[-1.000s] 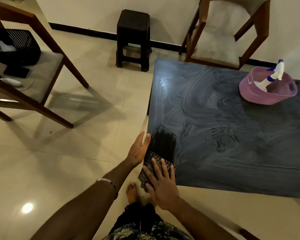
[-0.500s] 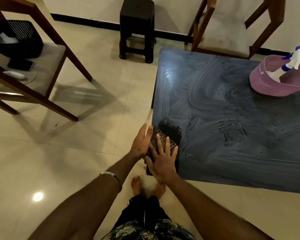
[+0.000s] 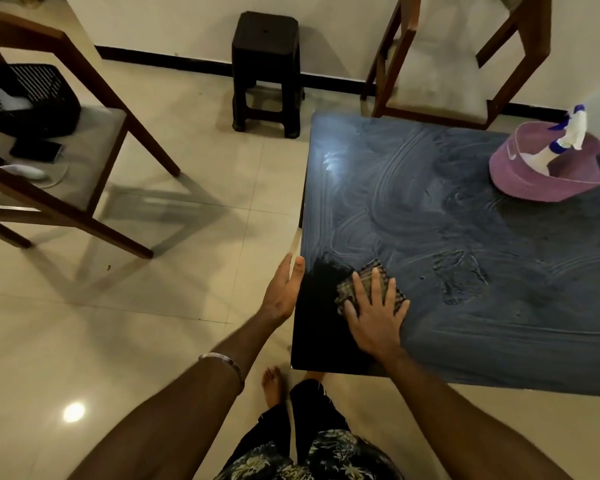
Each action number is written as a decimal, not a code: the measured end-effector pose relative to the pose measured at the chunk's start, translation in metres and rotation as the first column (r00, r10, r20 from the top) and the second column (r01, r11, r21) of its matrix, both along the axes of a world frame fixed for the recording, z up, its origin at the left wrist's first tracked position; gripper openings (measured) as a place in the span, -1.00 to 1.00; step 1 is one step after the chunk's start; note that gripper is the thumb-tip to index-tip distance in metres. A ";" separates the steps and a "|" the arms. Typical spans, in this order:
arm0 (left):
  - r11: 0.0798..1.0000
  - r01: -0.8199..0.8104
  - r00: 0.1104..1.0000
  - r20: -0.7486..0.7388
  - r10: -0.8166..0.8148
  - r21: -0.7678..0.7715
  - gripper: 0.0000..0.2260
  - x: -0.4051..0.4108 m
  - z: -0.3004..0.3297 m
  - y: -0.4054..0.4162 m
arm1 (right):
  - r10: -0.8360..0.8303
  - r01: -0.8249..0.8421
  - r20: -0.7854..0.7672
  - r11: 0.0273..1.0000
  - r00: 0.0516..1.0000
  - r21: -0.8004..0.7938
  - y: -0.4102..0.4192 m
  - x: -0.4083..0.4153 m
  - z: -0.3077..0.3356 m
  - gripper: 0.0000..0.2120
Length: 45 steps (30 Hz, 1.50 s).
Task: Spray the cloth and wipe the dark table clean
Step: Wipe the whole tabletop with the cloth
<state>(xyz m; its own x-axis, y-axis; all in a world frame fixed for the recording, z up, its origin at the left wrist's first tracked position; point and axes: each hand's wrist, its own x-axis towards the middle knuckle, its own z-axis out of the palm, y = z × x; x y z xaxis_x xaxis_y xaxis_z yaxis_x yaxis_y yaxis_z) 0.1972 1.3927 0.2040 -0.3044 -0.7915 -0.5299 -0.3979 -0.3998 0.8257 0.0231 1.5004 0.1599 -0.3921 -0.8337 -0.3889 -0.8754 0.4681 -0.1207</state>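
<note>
The dark table (image 3: 465, 220) fills the right half of the head view, streaked with pale swirls; its near-left corner is wiped black. A checked cloth (image 3: 364, 282) lies flat near that corner. My right hand (image 3: 374, 317) presses on it with fingers spread. My left hand (image 3: 284, 292) rests against the table's left edge, fingers straight and holding nothing. At the table's far right, a white spray bottle with a blue nozzle (image 3: 565, 140) leans in a pink basket (image 3: 534, 181).
A wooden chair (image 3: 440, 64) stands behind the table and a black stool (image 3: 265, 67) by the wall. Another chair (image 3: 66, 161) at left carries a black basket (image 3: 25, 95) and a phone. My bare foot (image 3: 272, 386) is on the tiled floor beside the table corner.
My right hand has slid the cloth up and right from the table's near corner, leaving a wiped black patch behind it. My left hand stayed at the left edge.
</note>
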 end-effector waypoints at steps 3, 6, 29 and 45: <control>0.999 -0.046 0.999 0.018 0.046 -0.026 -0.20 -0.001 0.000 -0.010 | 0.049 -0.049 0.003 0.999 0.999 -0.009 -0.035 0.022 0.003 -0.35; 0.995 -0.098 0.995 0.019 0.099 -0.021 -0.19 -0.005 -0.001 -0.019 | 0.327 -0.327 0.066 0.945 0.943 -0.011 -0.037 0.059 0.009 -0.38; 0.975 -0.224 0.972 -0.076 0.223 -0.007 -0.32 -0.078 0.000 -0.157 | 0.641 -0.620 0.049 0.757 0.766 -0.205 -0.205 -0.032 -0.012 -0.41; 0.973 -0.114 0.979 -0.188 0.075 -0.203 -0.72 -0.140 -0.013 -0.318 | 0.507 -0.489 0.031 0.845 0.862 -0.218 -0.406 -0.099 -0.016 -0.37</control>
<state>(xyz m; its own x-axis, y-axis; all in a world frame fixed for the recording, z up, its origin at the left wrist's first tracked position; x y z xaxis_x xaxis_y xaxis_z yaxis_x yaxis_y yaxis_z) 0.0569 1.0744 0.1907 -0.2970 -0.9094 -0.2911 -0.2059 -0.2367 0.9495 -0.0757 1.0948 0.1436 0.1228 -0.9700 -0.2096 -0.9666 -0.0691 -0.2467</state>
